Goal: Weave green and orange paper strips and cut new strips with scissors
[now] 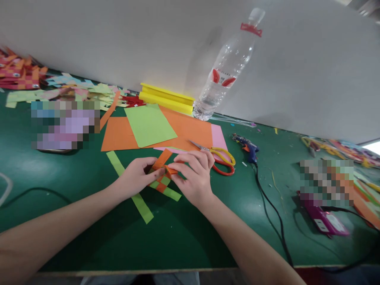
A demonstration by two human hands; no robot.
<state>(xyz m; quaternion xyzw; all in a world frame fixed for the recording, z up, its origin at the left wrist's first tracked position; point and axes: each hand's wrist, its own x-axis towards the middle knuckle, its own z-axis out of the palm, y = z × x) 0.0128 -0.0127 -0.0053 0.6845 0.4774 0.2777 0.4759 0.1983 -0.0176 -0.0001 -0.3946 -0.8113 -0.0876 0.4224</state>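
Two hands close on a paper weave [162,182] at the middle of the green table [184,237].
The left hand [136,174] pinches its left edge; the right hand [194,178] grips a folded orange strip [171,170] over it, hiding its right side. Scissors [222,160] lie just behind the right hand, with a glue gun [248,147] near them.

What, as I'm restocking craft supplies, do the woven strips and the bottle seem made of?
Woven strips: probably thin matte paper, orange and green; they lie flat and fold over crisply. Bottle: likely clear glossy plastic; the wall shows through it, and its surface carries highlights.
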